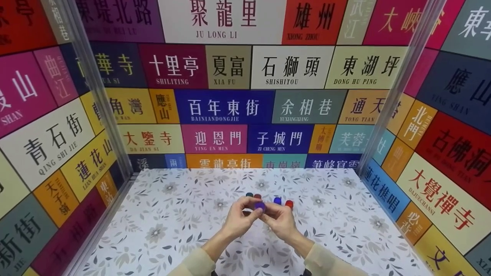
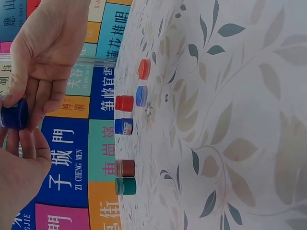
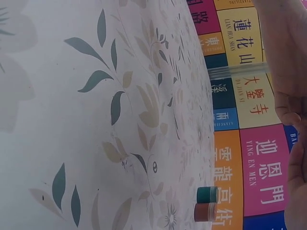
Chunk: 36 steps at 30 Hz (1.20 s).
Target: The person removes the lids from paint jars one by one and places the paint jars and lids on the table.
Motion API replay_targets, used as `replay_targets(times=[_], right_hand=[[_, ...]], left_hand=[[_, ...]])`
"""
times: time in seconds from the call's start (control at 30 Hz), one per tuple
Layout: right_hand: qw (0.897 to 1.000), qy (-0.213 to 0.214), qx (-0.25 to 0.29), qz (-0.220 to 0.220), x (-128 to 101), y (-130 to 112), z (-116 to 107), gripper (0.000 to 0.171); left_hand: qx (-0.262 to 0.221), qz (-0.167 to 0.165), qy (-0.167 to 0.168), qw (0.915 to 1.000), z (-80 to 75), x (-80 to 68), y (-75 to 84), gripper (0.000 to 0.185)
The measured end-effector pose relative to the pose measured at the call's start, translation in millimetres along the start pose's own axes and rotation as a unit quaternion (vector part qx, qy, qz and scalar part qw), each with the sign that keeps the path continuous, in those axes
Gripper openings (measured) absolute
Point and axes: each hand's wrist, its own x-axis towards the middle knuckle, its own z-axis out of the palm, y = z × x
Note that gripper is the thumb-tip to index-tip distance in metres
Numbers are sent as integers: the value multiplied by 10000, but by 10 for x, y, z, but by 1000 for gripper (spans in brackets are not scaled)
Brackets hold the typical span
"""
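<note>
Both hands meet over the table around a small jar with a dark purple-blue lid [image 1: 259,206]. My left hand [image 1: 239,217] pinches it from the left, thumb at the lid. From the right, the fingers of my right hand [image 1: 279,219] close on the same jar. The left wrist view shows the jar [image 2: 15,114] between the right hand [image 2: 50,52] and the left hand [image 2: 21,177]. In the right wrist view the left hand [image 3: 285,57] and right hand [image 3: 296,196] are cut by the frame edge, and the jar is hidden.
Beyond the hands stand a green jar [image 2: 125,186], a brown jar [image 2: 125,167], a blue jar [image 2: 123,126] and a red jar [image 2: 124,103]. Nearer lie a short blue piece [image 2: 141,96] and a red-orange one [image 2: 144,69]. Sign-covered walls [image 1: 222,107] enclose the leaf-patterned table [image 1: 153,207].
</note>
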Motion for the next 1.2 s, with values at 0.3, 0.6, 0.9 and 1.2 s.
replay_targets(times=[0.3, 0.6, 0.9, 1.2], right_hand=[[9999, 82, -69, -90, -17, 31, -19, 27], [9997, 175, -119, 106, -19, 44, -11, 30], [9997, 213, -125, 42, -17, 64, 8, 30], [9989, 348, -251, 191, -19, 61, 47, 25]], left_hand=[[-143, -213, 262, 9993, 75, 9, 12, 29], [-42, -343, 588, 9977, 125, 5, 33, 29], [-30, -430, 959, 9945, 176, 9, 16, 30], [21, -464, 1233, 9913, 215, -20, 12, 32]])
